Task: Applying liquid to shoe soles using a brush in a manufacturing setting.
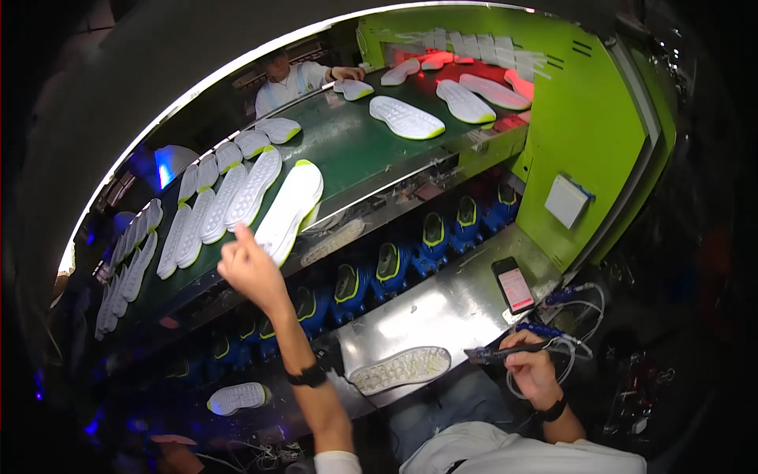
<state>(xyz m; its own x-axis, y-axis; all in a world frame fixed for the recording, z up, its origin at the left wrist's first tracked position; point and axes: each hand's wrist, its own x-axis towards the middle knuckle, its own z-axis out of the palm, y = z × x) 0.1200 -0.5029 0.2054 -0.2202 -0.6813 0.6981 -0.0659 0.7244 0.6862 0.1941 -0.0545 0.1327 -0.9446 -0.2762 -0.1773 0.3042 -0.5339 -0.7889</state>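
Observation:
My left hand point(251, 267) is raised at the near edge of the green conveyor belt, fingers curled at the lower end of a white shoe sole point(294, 207) with a yellow-green heel. That sole leans over the belt's edge; the exact contact of the fingers is hard to see. In my right hand point(530, 365) is a black brush-like tool point(491, 355), its dark tip pointing left. Just left of that tip, another sole point(404, 369) lies on the metal bench, its textured, hollowed side up. White hose loops behind my right hand.
Rows of white soles point(229, 202) cover the left of the green belt point(347, 134). A person point(288, 83) reaches across its far side. Blue shoe uppers point(347, 288) line the shelf below. A phone point(513, 286) lies on the metal bench point(426, 316) by the green machine housing point(584, 134).

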